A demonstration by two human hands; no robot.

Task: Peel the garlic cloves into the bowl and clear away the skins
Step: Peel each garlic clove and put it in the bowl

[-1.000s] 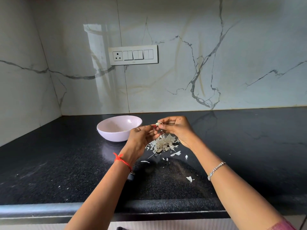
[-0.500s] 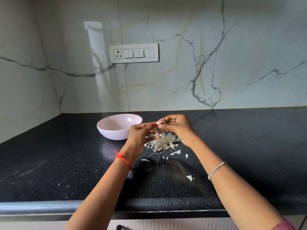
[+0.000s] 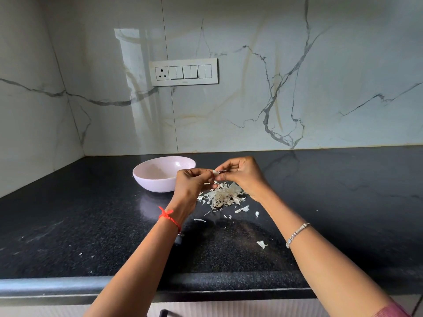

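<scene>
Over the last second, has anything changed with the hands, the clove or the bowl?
Hardly anything. The left hand and right hand still pinch the garlic clove between them above the skin pile; nothing was let go. The bowl and the stray skin stayed put.

You face a black speckled granite countertop [image 3: 68, 225] set into a corner. The back wall [image 3: 343, 76] and left wall [image 3: 27, 110] are glossy white marble with grey veins. A white socket-and-switch panel [image 3: 183, 72] is mounted on the back wall. A pale light reflection [image 3: 132, 65] lies beside it.
</scene>
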